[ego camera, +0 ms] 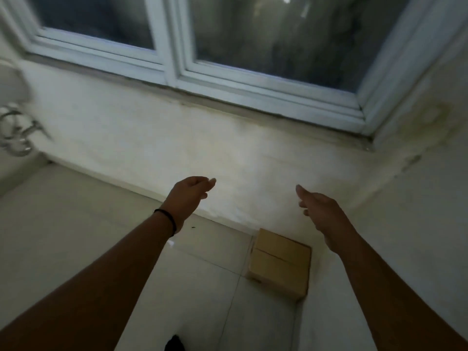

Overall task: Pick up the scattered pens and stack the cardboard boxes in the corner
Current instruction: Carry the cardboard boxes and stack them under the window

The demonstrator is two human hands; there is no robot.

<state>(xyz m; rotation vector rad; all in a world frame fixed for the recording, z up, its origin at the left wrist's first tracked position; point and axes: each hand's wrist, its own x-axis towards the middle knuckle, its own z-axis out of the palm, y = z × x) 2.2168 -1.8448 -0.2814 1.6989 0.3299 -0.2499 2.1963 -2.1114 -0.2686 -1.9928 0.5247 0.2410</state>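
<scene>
- Reaching forward, the left hand (188,192) and right hand (320,214) hang in the air well apart, fingers relaxed, holding nothing.
- Below them one cardboard box (281,263) sits on the tiled floor (76,224), tucked in the corner against the wall (152,138); its long axis runs toward the window wall, flap seam crosswise.
- Risk: another box set off-centre on it could slide off.
- No pens show here.

tan cardboard box (281,263), closed, flat on tiled floor, tucked in corner
</scene>
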